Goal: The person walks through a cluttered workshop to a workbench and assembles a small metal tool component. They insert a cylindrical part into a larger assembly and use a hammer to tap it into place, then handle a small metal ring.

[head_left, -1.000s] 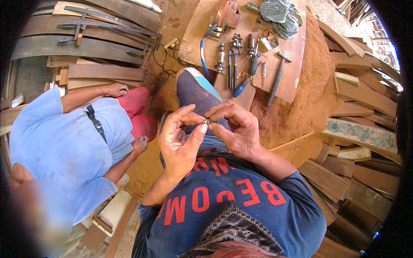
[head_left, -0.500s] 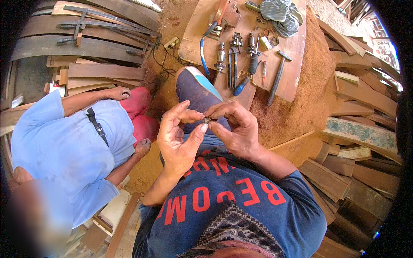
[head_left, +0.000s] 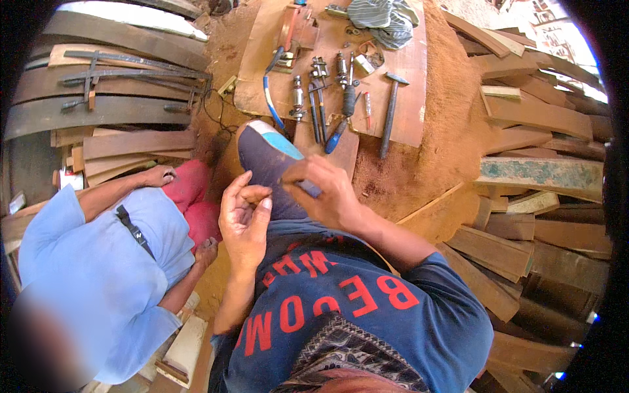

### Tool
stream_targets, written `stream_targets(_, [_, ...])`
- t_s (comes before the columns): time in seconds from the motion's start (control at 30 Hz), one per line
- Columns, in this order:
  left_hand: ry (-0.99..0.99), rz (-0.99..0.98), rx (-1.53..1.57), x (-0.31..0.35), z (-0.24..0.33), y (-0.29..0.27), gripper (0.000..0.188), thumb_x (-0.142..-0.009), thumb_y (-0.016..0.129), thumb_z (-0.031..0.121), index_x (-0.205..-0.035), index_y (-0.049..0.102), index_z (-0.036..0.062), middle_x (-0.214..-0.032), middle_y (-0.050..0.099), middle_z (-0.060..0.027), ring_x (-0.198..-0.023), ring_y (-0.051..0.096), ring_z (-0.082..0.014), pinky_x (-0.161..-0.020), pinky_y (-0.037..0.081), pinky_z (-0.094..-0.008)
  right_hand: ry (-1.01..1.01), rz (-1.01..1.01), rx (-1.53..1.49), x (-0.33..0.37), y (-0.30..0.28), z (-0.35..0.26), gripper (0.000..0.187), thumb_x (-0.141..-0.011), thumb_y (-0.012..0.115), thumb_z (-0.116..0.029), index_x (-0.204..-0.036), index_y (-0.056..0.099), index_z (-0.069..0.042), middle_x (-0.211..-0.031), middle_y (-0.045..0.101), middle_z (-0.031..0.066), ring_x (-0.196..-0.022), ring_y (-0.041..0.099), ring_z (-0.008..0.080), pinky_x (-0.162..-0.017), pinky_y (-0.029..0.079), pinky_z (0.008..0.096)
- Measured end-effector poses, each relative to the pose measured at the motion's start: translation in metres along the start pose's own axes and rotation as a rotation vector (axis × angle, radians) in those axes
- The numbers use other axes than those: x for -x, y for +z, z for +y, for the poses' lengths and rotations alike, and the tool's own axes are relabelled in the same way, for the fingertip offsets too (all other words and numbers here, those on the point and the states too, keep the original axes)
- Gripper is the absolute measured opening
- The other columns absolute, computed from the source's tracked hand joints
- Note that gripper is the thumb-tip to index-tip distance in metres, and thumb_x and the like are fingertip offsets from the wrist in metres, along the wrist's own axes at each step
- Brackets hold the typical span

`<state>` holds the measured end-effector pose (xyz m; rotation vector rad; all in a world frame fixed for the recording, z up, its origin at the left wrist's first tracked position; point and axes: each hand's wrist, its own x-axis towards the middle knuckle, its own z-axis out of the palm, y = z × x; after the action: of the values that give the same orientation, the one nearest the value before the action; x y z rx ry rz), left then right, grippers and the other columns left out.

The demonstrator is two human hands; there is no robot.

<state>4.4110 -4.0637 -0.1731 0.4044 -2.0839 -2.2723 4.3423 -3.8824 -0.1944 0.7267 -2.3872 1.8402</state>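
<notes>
Over my lap my two hands are apart, with my leg in dark trousers between and beyond them. My left hand (head_left: 244, 215) is curled, its thumb tip close to its fingertips. Whatever it may pinch is too small to make out. To its right and slightly higher, my right hand (head_left: 327, 193) has bent fingers and its thumb below them, smeared by motion. No object shows clearly in it. The small dark part seen earlier between the fingertips cannot be made out now.
A wooden board (head_left: 413, 124) ahead bears a hammer (head_left: 391, 111), a blue-handled tool (head_left: 337, 135), a red marker (head_left: 367, 108), a motor armature (head_left: 298, 97), an orange tool body (head_left: 293, 29) and a striped cloth (head_left: 383, 23). A person (head_left: 124, 262) sits left. Planks (head_left: 517, 226) are piled right.
My hands, which met at a small dark part, have separated. My right hand has moved away and blurs. The whole view has shifted, so the board appears further left and higher.
</notes>
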Motion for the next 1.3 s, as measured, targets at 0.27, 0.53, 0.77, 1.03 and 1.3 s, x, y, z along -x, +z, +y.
stream_targets(0.27, [-0.232,0.050,-0.423,0.017,-0.078,-0.065,0.035,-0.094,0.065,0.002,-0.129,0.061,0.0035,-0.108,0.069,-0.0080,-0.097,0.064,-0.0151,-0.087,0.053,-0.0299,0.516,0.467,0.193,-0.042,-0.106,0.197,0.018,-0.087,0.071,-0.004,-0.103,0.074,0.002,-0.096,0.075,0.0139,-0.089,0.071,0.0224,-0.083,0.055,0.0350])
stream_targets(0.53, [-0.350,0.124,-0.650,0.043,-0.137,-0.110,0.035,-0.093,0.067,0.006,-0.128,0.061,0.0028,-0.105,0.070,-0.0092,-0.095,0.066,-0.0176,-0.086,0.053,-0.0323,0.699,0.650,0.182,-0.084,-0.196,0.340,0.025,-0.084,0.071,-0.017,-0.101,0.076,0.001,-0.091,0.076,0.0147,-0.073,0.073,0.0240,-0.073,0.057,0.0349])
stream_targets(0.77, [-0.435,0.102,-0.746,0.047,-0.157,-0.115,0.032,-0.092,0.068,0.005,-0.123,0.063,0.0002,-0.101,0.072,-0.0121,-0.094,0.068,-0.0199,-0.087,0.054,-0.0341,0.675,0.531,0.282,-0.112,-0.204,0.367,0.026,-0.084,0.071,-0.017,-0.103,0.074,0.001,-0.088,0.074,0.0181,-0.068,0.072,0.0257,-0.067,0.057,0.0380])
stream_targets(1.03, [-0.473,0.114,-0.790,0.041,-0.156,-0.106,0.032,-0.092,0.068,0.006,-0.123,0.064,-0.0001,-0.102,0.072,-0.0125,-0.093,0.068,-0.0202,-0.086,0.053,-0.0330,0.403,0.339,0.809,-0.109,-0.168,0.320,0.037,-0.079,0.079,-0.031,-0.105,0.074,-0.005,-0.118,0.063,0.0192,-0.115,0.056,0.0403,-0.099,0.046,0.0503])
stream_targets(1.3, [-0.520,0.111,-0.746,0.039,-0.154,-0.107,0.033,-0.094,0.067,0.006,-0.125,0.062,-0.0006,-0.101,0.071,-0.0114,-0.094,0.067,-0.0192,-0.087,0.053,-0.0321,0.283,0.268,0.810,-0.138,-0.174,0.326,0.028,-0.081,0.074,-0.022,-0.108,0.075,-0.016,-0.128,0.058,0.0166,-0.120,0.051,0.0399,-0.099,0.044,0.0526])
